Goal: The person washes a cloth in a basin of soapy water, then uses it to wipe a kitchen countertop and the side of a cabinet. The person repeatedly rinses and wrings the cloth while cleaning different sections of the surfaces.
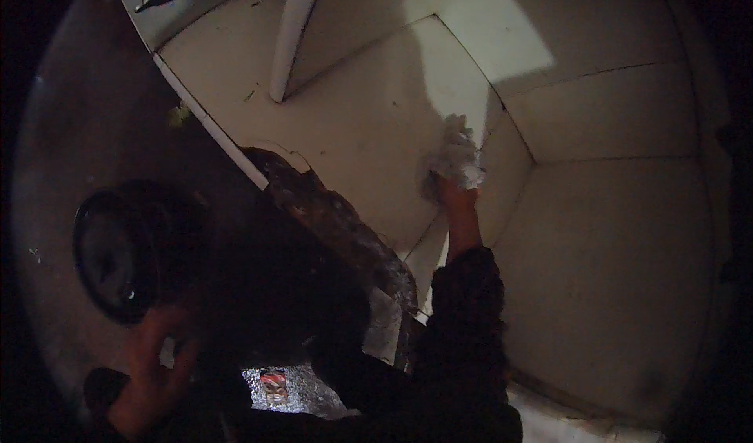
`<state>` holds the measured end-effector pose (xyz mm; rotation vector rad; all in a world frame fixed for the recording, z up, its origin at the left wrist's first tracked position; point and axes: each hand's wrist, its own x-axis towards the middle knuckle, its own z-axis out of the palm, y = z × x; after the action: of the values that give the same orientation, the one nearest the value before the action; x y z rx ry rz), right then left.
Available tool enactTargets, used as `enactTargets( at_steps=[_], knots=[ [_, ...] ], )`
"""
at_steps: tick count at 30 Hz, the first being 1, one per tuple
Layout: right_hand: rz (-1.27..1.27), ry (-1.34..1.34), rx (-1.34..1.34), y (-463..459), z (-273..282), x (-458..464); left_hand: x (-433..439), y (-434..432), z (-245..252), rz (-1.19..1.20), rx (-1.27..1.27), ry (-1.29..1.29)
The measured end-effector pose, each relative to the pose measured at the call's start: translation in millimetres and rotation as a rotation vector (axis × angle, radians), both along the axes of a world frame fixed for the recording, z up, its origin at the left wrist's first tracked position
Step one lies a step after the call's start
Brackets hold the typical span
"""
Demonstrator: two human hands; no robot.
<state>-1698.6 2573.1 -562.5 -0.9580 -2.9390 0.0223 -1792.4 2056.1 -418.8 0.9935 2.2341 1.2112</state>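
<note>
In the head view, my right hand (459, 157) reaches out from a dark sleeve onto a pale tiled surface (365, 131). Crumpled whitish material, a cloth or a glove, covers the hand; which of these, and how the fingers are bent, I cannot tell. My left hand (156, 352) is low at the left in deep shade, its thumb and fingers curved around a small gap. Just above it is a dark round container (112, 254), perhaps a bucket or pot. Whether the left fingers touch or hold it is not clear.
A rough, broken dark edge (347, 225) borders the tiles, continuing from a pale edge strip (206, 119). A pale post (294, 43) crosses the upper tiles. More tiled faces (606, 254) meet in a corner at the right. Near my body lies a shiny silvery sheet (306, 390) with a reddish patch.
</note>
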Motion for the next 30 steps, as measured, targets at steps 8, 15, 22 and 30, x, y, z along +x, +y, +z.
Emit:
enactTargets(
  at_steps=[8,15,22,30],
  knots=[
    [0.516,-0.399,0.393,4,-4,21,12,-30,-40,0.262,-0.106,-0.141],
    [0.103,-0.293,0.074,76,20,39,11,-33,-40,0.303,-0.087,-0.181],
    [-0.098,-0.622,0.027,76,82,54,-4,-49,-44,0.117,-0.194,-0.196],
    [-0.039,-0.653,0.437,58,90,42,-1,-40,-48,0.182,-0.178,-0.191]
  ],
)
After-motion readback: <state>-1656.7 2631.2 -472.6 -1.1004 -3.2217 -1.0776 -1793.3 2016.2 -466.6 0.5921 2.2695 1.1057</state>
